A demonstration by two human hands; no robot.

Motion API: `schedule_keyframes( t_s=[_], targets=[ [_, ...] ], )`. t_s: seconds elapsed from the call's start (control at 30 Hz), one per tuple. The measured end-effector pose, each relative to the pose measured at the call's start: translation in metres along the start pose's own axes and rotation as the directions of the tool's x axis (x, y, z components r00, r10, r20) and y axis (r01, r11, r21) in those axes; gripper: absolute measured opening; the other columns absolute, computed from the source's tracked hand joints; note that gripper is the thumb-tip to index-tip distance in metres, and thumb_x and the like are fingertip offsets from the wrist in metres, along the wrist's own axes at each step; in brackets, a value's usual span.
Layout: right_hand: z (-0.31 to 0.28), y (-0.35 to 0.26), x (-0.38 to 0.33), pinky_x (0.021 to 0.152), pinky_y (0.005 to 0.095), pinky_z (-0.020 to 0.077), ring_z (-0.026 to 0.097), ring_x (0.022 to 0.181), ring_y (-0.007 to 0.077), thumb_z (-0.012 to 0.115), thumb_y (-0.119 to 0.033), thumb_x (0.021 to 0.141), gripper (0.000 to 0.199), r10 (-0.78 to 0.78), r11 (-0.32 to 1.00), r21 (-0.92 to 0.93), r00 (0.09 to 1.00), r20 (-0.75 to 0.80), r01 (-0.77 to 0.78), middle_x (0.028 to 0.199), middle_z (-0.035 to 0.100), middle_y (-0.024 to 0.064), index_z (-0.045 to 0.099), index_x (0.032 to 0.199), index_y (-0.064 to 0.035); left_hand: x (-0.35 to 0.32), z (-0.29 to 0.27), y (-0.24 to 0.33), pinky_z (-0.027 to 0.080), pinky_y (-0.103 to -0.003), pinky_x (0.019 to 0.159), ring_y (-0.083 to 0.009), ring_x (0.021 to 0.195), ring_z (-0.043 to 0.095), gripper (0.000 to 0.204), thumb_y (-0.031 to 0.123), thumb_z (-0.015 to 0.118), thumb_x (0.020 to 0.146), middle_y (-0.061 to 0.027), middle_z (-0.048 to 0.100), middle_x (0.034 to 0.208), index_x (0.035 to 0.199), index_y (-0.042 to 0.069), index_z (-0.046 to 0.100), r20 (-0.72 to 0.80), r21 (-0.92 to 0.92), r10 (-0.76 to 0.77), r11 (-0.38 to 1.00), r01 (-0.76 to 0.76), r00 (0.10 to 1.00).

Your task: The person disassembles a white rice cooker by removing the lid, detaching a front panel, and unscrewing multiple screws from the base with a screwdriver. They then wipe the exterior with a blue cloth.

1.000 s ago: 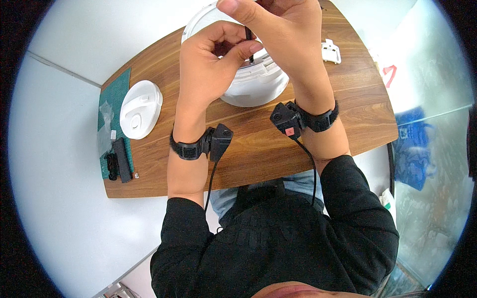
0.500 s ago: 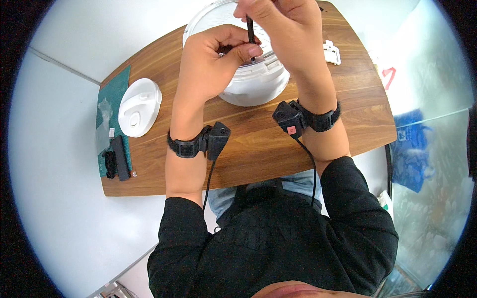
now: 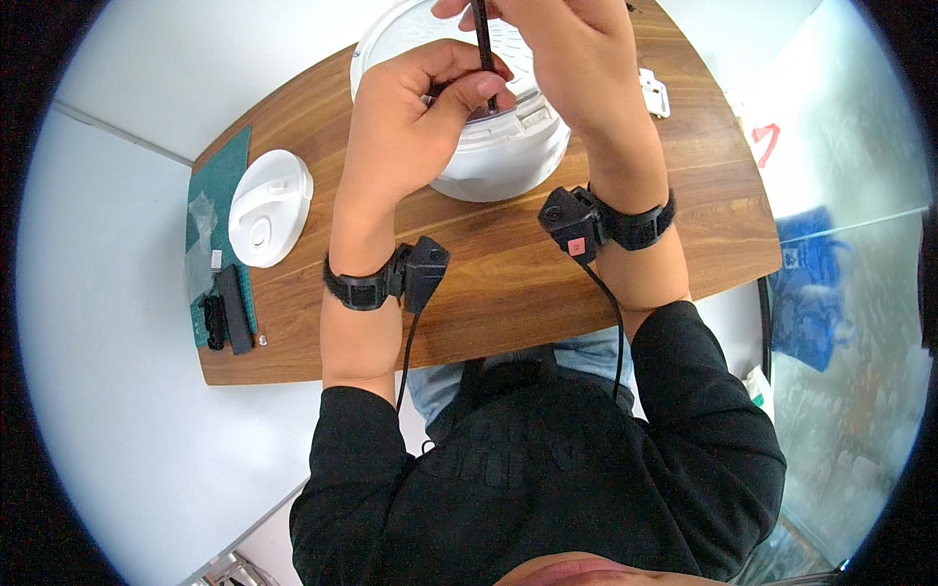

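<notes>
A white round appliance [image 3: 503, 181] stands at the far middle of the wooden table [image 3: 489, 278], its ribbed round top partly behind my hands. Over its near rim, a slim black shaft, which looks like a screwdriver [image 3: 483, 37], stands nearly upright with its lower end at the rim. My left hand [image 3: 396, 127] is closed, thumb and fingers pinching the lower part of this shaft. Higher up, my right hand [image 3: 576, 63] has its fingers around the shaft; its top is cut off by the picture's edge.
A white oval lid-like part [image 3: 271, 210] lies at the left, partly on a green mat [image 3: 217, 176]. Clear plastic wrap [image 3: 201, 234], a black oblong block [image 3: 234, 311] and a tiny piece [image 3: 262, 340] lie nearby. Right of the appliance is a white bracket [image 3: 654, 95]. Cables hang from both wristbands.
My right hand has shifted slightly up, its fingertips now more spread around the shaft. The shaft leans a little more to the left at its top. My left hand keeps its pinch.
</notes>
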State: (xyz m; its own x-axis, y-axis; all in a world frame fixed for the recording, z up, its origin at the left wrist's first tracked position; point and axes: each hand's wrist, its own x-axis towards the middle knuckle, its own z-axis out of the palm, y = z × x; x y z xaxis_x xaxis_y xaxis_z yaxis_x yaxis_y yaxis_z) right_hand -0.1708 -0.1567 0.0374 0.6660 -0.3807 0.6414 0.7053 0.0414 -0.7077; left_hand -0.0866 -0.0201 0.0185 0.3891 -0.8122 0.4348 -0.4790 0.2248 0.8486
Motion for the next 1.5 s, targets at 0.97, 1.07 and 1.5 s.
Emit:
schedule_keyframes(
  t_s=[0.97, 1.07, 1.5],
  targets=[
    [0.002, -0.01, -0.003, 0.078, 0.0228, 0.0537, 0.066, 0.089, 0.0105, 0.07, -0.014, 0.099, 0.046, -0.065, 0.993, 0.087, 0.991, -0.115, 0.076, 0.097, 0.071, 0.009, 0.048, 0.134, 0.0056, -0.001, -0.001, 0.001, 0.054, -0.028, 0.077, -0.0106, 0.08, 0.066, 0.013, 0.002, 0.068, 0.096, -0.0062, 0.074, 0.086, 0.107, 0.003, 0.074, 0.051, 0.104, 0.076, 0.991, -0.081, 0.996],
    [0.005, -0.014, -0.005, 0.076, 0.0209, 0.0508, 0.063, 0.086, 0.009, 0.067, -0.016, 0.101, 0.037, -0.088, 0.988, 0.123, 0.993, -0.08, 0.097, 0.095, 0.069, 0.0054, 0.055, 0.128, 0.0051, 0.0, -0.002, -0.002, 0.054, -0.028, 0.077, -0.0109, 0.079, 0.066, 0.012, 0.0, 0.065, 0.097, -0.0063, 0.073, 0.086, 0.106, 0.002, 0.073, 0.057, 0.106, 0.079, 0.991, -0.084, 0.995],
    [0.01, -0.014, -0.005, 0.079, 0.0239, 0.0534, 0.067, 0.093, 0.0133, 0.062, -0.015, 0.104, 0.034, -0.092, 0.992, 0.075, 0.984, -0.154, 0.105, 0.1, 0.07, 0.0111, 0.05, 0.129, 0.004, -0.002, -0.004, 0.0, 0.05, -0.024, 0.068, -0.0081, 0.073, 0.061, 0.029, -0.002, 0.074, 0.088, -0.0001, 0.07, 0.084, 0.116, 0.006, 0.071, 0.101, 0.141, 0.145, 0.977, -0.158, 0.984]
  ],
)
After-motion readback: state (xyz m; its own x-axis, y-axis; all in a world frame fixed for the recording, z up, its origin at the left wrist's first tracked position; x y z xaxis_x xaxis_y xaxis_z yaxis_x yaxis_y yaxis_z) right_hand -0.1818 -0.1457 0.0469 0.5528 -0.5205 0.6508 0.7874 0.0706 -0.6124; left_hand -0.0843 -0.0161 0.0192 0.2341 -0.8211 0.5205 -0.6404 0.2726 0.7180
